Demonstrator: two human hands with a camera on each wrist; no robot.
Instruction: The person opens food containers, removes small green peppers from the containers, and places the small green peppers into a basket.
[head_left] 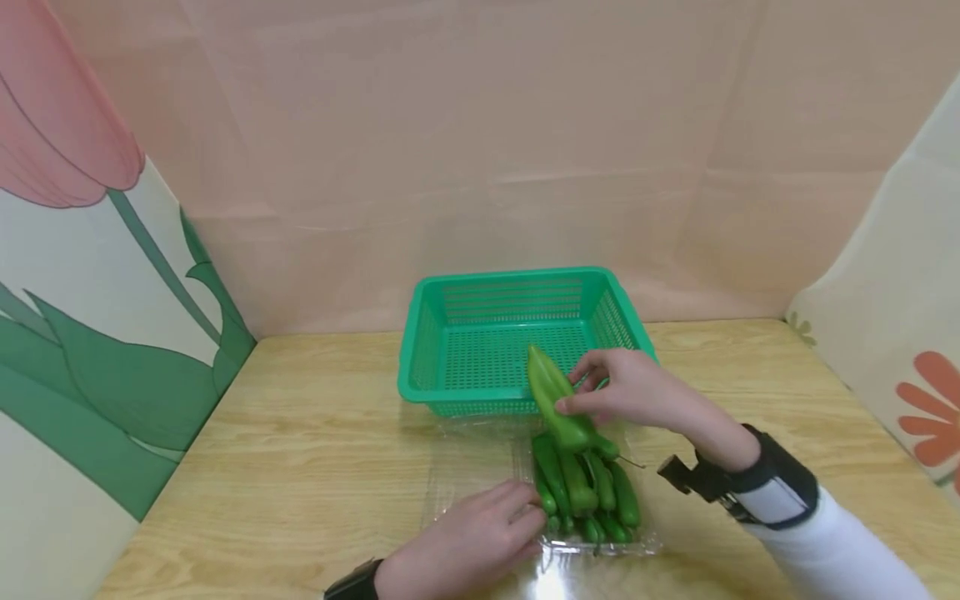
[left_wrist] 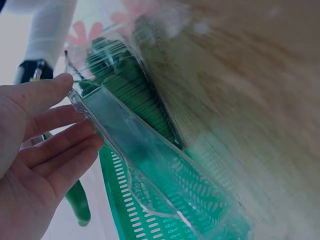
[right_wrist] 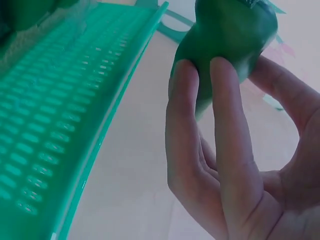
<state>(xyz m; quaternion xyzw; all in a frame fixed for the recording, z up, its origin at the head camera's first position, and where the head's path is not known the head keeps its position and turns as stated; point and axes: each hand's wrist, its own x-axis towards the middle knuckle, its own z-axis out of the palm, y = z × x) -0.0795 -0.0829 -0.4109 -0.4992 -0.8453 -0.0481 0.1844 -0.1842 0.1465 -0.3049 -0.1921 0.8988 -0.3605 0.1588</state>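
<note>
My right hand [head_left: 633, 385] pinches a large light-green pepper [head_left: 553, 398] between thumb and fingers. The pepper slants, its stem end low over the smaller green peppers and its tip overlapping the basket's front rim in the head view. Several long green peppers [head_left: 576, 492] lie in a clear plastic clamshell box [head_left: 651, 546], whose lid is folded out to the left. At the box's left side is my left hand [head_left: 480, 527]. The left wrist view shows its thumb and fingers on the edge of the clear plastic, holding it.
A green perforated basket [head_left: 411, 354] stands just behind the box on the wood-grain table [head_left: 315, 433]. A pink cloth backdrop [head_left: 480, 150] rises behind it, with flower-printed panels [head_left: 172, 358] at both sides.
</note>
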